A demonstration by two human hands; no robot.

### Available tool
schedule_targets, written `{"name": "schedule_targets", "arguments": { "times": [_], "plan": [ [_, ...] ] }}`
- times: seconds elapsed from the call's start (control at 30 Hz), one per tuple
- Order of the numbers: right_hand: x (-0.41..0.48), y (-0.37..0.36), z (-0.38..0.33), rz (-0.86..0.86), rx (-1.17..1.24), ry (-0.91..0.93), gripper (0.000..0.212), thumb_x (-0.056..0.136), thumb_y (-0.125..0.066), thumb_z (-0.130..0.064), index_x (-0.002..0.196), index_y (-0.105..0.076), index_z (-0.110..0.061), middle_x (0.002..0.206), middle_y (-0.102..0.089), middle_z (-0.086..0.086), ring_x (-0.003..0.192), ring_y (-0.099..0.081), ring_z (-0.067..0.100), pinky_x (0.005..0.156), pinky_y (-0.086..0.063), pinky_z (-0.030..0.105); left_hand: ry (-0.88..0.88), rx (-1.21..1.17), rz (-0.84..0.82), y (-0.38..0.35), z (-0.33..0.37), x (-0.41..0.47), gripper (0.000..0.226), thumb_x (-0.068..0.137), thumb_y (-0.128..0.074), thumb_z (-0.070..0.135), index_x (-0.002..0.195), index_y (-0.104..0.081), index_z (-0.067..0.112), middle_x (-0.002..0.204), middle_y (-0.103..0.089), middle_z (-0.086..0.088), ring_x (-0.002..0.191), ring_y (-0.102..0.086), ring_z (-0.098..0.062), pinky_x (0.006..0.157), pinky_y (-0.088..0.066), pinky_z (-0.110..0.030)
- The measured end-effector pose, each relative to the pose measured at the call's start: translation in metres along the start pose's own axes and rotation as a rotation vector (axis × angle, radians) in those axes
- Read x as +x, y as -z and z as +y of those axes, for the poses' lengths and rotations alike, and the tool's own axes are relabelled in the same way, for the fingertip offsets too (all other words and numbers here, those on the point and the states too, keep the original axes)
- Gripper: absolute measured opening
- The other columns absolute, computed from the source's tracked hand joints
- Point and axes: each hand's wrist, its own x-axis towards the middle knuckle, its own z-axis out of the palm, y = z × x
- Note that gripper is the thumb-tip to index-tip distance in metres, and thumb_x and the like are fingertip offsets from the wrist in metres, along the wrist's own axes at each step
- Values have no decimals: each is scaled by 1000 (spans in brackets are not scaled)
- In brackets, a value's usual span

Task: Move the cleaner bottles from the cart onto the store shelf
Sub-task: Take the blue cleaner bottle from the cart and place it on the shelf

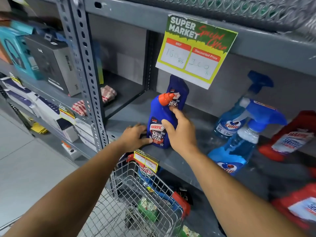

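Observation:
A blue Harpic bottle (158,124) with a red cap stands upright on the grey store shelf (177,158), near its front left corner. My right hand (179,130) is wrapped around its right side and neck. My left hand (135,136) rests against the bottle's lower left, thumb on the label. A second blue Harpic bottle (178,90) stands behind it. The wire cart (140,199) sits below the shelf edge between my arms, with a few packets inside.
Two blue Colin spray bottles (239,134) stand to the right, then red Harpic bottles (290,137) at the far right. A green price sign (196,50) hangs from the shelf above. A perforated steel upright (87,65) bounds the bay on the left; boxes fill the neighbouring shelves.

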Motion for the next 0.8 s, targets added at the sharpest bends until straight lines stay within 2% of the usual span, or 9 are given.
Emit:
{"name": "schedule_targets", "arguments": {
  "times": [0.07, 0.13, 0.23, 0.3, 0.37, 0.47, 0.6, 0.7, 0.8],
  "plan": [
    [-8, 1, 2, -34, 10, 12, 58, 87, -61, -24, 140, -39, -19, 143, -46, 4, 129, -44, 17, 95, -27, 11, -9, 3, 35, -1, 0, -2, 54, 77, -55, 60, 122, -54, 30, 128, -60, 3, 127, -47, -21, 110, -31, -54],
    [-22, 4, 7, -24, 39, 43, 63, 87, -60, -23, 144, -32, -18, 148, -40, 6, 133, -39, 17, 103, -26, 14, -28, -76, 110, -3, 1, -6, 58, 75, -62, 55, 125, -52, 29, 126, -61, 2, 119, -53, -19, 104, -40, -50],
    [-45, 8, 21, -37, 49, 35, 63, 87, -59, -17, 144, -32, -15, 148, -40, 7, 135, -38, 17, 111, -33, 30, -47, -420, 138, -6, 7, -13, 57, 78, -74, 24, 130, -52, 20, 124, -64, 1, 116, -60, -13, 103, -47, -40],
    [-51, 2, 28, -134, 70, -81, 69, 87, -59, -14, 146, -25, -20, 149, -40, 4, 135, -40, 17, 110, -36, 33, -54, -506, 125, -6, 11, -16, 52, 80, -72, 13, 129, -54, 18, 122, -67, 3, 115, -61, -10, 103, -48, -38],
    [-47, -9, 32, -214, 129, -251, 74, 87, -59, -14, 147, -17, -25, 146, -44, 2, 130, -46, 18, 104, -39, 32, -38, -512, 124, -6, 13, -17, 45, 83, -69, 12, 124, -58, 25, 116, -71, 11, 111, -64, -8, 100, -49, -35],
    [-36, -28, 38, -207, 124, -387, 61, 86, -61, -16, 139, -30, -23, 132, -58, 5, 116, -58, 24, 92, -46, 34, -29, -529, 128, -4, 16, -18, 40, 86, -64, 9, 119, -60, 31, 110, -70, 24, 109, -64, -4, 96, -50, -25],
    [-32, -47, 38, -80, 90, -379, 44, 84, -64, -17, 121, -44, -28, 113, -67, 7, 102, -64, 28, 84, -54, 41, -1, -570, 141, 0, 12, -23, 38, 89, -59, 5, 123, -59, 21, 101, -70, 31, 105, -63, 5, 90, -49, -11],
    [-34, -56, 38, -56, 62, -360, 44, 84, -64, -19, 123, -45, -29, 114, -68, 5, 102, -64, 27, 83, -53, 40, 23, -573, 149, 1, 7, -26, 38, 89, -60, 6, 122, -59, 25, 105, -71, 27, 109, -63, 0, 91, -49, -13],
    [-35, -59, 38, -16, 57, -322, 47, 85, -63, -17, 127, -44, -26, 118, -67, 5, 105, -63, 27, 82, -49, 34, 43, -573, 145, 0, 7, -25, 40, 90, -57, 5, 121, -57, 31, 102, -70, 31, 107, -62, 4, 88, -48, -9]
  ]
}}
